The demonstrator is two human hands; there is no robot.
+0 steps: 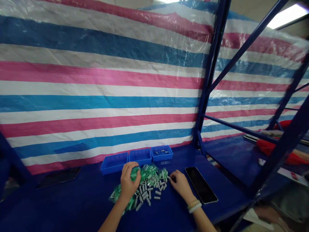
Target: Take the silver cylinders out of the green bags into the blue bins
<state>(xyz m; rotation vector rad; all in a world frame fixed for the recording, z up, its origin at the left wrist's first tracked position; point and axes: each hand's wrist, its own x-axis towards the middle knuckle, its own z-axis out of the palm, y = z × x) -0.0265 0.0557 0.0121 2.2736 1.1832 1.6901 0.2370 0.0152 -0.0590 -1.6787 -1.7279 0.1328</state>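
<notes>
Table [84, 203]: trays [113, 170] nr back edge; L hand [129, 181], fingers apart, by green bag [116, 193]; R hand [179, 182] grip unclear; best pinch metal pcs [145, 189] singly

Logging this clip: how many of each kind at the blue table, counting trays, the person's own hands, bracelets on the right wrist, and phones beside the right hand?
Blue trays: 3
Hands, left hand and right hand: 2
Bracelets: 2
Phone: 1
Total: 8, leaving out the small silver pieces, too heaped to count
</notes>
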